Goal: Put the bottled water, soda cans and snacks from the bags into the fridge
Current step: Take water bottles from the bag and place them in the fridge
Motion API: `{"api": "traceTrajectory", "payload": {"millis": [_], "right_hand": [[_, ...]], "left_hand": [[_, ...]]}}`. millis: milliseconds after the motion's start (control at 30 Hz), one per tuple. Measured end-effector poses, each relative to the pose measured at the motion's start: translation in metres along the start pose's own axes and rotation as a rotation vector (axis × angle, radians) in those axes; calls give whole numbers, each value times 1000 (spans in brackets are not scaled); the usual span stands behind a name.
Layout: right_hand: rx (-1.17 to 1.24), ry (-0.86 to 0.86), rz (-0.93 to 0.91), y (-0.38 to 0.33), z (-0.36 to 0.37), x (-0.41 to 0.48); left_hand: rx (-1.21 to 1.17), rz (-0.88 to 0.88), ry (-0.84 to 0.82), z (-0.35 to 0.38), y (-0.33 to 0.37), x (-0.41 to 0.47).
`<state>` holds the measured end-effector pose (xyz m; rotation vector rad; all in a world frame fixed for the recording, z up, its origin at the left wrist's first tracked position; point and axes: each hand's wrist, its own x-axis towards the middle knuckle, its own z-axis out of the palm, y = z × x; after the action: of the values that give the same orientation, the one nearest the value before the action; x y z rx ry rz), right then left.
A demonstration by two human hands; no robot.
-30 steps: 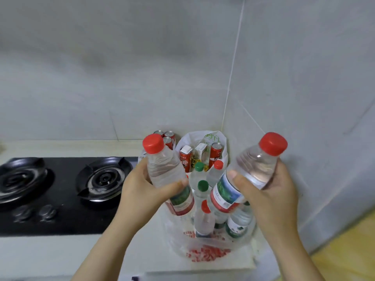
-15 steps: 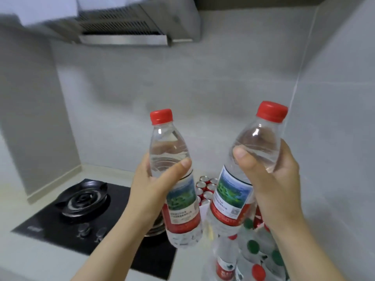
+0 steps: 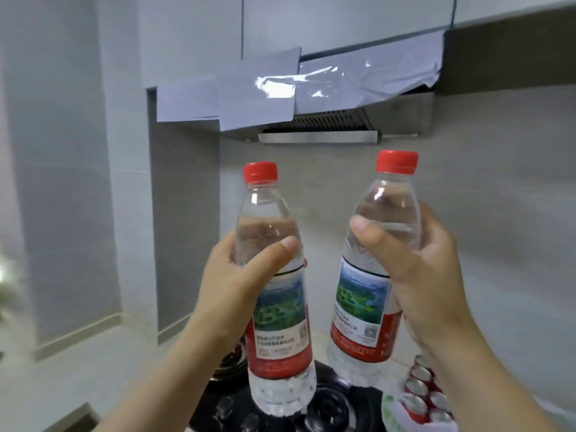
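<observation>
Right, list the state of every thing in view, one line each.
Clear plastic, red-capped left water bottle: capped, nearly full, near upright, held aloft.
Matching right water bottle: capped, leaning slightly, held aloft.
Left hand: gripping the left water bottle.
Right hand: gripping the right water bottle.
Red soda cans: upright, packed together.
Black gas hob: no flame showing.
Steel range hood: partly covered with paper sheets.

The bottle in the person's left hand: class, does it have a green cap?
No, the bottle gripped by the left hand carries a red cap.
</observation>
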<state>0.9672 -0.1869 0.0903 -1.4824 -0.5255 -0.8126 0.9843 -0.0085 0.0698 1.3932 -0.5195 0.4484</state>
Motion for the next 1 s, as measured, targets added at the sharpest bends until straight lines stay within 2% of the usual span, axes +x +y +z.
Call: {"api": "traceTrajectory", "payload": {"millis": [300, 700, 1000], "right_hand": [[230, -218, 4, 33, 80, 31], [613, -638, -16, 57, 184, 42], [916, -864, 58, 7, 243, -8]], "left_hand": [[174, 29, 253, -63, 15, 9], [522, 75, 731, -106, 53, -30], [784, 94, 1048, -102, 108, -113]]}}
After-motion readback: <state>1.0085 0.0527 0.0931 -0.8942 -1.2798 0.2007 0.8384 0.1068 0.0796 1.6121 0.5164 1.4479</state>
